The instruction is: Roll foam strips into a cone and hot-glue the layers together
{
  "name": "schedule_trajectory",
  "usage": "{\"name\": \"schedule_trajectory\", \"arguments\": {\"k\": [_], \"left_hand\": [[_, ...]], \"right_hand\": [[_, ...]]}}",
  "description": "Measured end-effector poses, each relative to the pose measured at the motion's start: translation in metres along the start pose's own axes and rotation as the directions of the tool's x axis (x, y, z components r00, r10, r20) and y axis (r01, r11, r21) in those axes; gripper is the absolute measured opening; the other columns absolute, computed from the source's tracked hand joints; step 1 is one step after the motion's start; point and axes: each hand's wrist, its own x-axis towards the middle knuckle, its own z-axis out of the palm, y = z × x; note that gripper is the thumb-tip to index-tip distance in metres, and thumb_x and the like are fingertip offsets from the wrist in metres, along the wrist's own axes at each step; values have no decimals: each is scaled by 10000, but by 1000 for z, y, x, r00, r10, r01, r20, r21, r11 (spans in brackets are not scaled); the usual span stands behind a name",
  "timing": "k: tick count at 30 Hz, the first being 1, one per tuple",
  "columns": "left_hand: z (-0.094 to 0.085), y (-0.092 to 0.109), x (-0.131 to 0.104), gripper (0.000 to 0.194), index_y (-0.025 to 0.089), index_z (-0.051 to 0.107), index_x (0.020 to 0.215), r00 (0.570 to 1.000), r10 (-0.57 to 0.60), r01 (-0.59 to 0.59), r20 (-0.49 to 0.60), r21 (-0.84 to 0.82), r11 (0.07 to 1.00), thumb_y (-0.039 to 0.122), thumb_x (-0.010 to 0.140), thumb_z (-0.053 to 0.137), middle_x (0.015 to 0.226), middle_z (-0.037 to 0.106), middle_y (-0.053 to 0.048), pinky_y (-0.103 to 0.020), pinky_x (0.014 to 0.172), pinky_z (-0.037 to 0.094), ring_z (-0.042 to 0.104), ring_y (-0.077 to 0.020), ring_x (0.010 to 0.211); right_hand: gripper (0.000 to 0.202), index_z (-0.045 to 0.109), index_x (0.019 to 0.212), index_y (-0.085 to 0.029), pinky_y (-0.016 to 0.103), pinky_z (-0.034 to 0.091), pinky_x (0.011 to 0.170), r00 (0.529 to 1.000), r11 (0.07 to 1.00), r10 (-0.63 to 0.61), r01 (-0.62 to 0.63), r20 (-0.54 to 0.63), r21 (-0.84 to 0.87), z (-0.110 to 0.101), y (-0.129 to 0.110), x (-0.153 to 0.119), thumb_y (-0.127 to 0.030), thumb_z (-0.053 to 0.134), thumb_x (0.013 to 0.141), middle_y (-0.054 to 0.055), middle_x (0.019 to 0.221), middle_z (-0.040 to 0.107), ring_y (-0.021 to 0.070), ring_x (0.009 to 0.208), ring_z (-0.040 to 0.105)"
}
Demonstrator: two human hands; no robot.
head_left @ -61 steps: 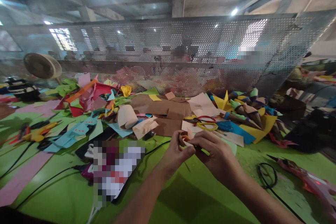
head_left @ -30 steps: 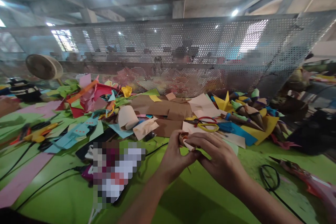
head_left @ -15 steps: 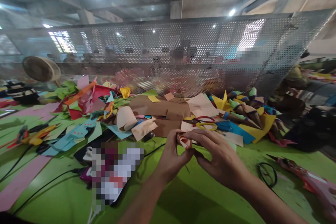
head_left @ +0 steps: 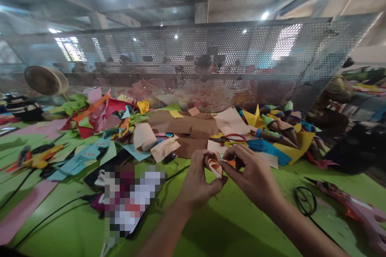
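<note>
A small roll of peach paper (head_left: 215,167) with curled layers is held up above the green table, near the middle of the view. My left hand (head_left: 199,178) is wrapped round its left side, with the thumb beneath it. At the roll's right edge, my right hand (head_left: 249,168) pinches the paper between thumb and fingers. A bit of orange shows between the two hands. Behind them lie red-handled scissors (head_left: 237,136), a brown sheet (head_left: 189,146) and a curled cream paper (head_left: 144,137).
A pink glue gun (head_left: 352,204) with a black cable lies at the right. To the left are a phone (head_left: 140,196), a power strip and a yellow tool (head_left: 42,158). Coloured paper scraps and paper cones are heaped along a perforated metal screen (head_left: 193,56).
My right hand has shifted slightly right, its fingers now bent at the roll's edge instead of reaching over it. The roll has tilted and its opening shows more.
</note>
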Motion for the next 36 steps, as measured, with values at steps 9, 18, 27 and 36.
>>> {"name": "schedule_trajectory", "arguments": {"k": [9, 18, 27, 36], "left_hand": [[1, 3, 1, 335, 220, 477, 1086, 998, 60, -59, -11, 64, 996, 275, 818, 670, 1086, 518, -58, -388, 947, 439, 527, -234, 1057], [1, 3, 0, 367, 225, 467, 1107, 998, 58, -57, -15, 76, 995, 273, 812, 680, 1093, 514, -52, -383, 952, 441, 525, -228, 1057], [0, 1, 0, 414, 227, 475, 1118, 998, 60, -62, 23, 91, 994, 276, 782, 713, 1102, 516, -56, -397, 948, 441, 512, -237, 1057], [-2, -2, 0, 453, 218, 471, 1140, 995, 54, -59, 81, 70, 996, 346, 787, 725, 1121, 518, -63, -393, 953, 432, 507, -247, 1075]], "right_hand": [[64, 640, 808, -212, 266, 424, 635, 993, 987, -109, 101, -54, -125, 1, -7, -2, -180, 627, 862, 8, 783, 665, 172, 700, 631], [56, 683, 885, -211, 286, 458, 678, 992, 983, -121, 115, -35, -143, 0, -7, -1, -187, 633, 888, 25, 851, 685, 194, 763, 657], [130, 689, 917, -195, 300, 466, 690, 984, 973, -176, 175, 13, -152, 1, -6, -1, -194, 563, 952, 48, 849, 674, 195, 765, 649], [175, 678, 921, -181, 300, 418, 681, 947, 931, -281, 309, 155, -197, -7, -6, 4, -181, 515, 987, 54, 833, 655, 185, 753, 618]]}}
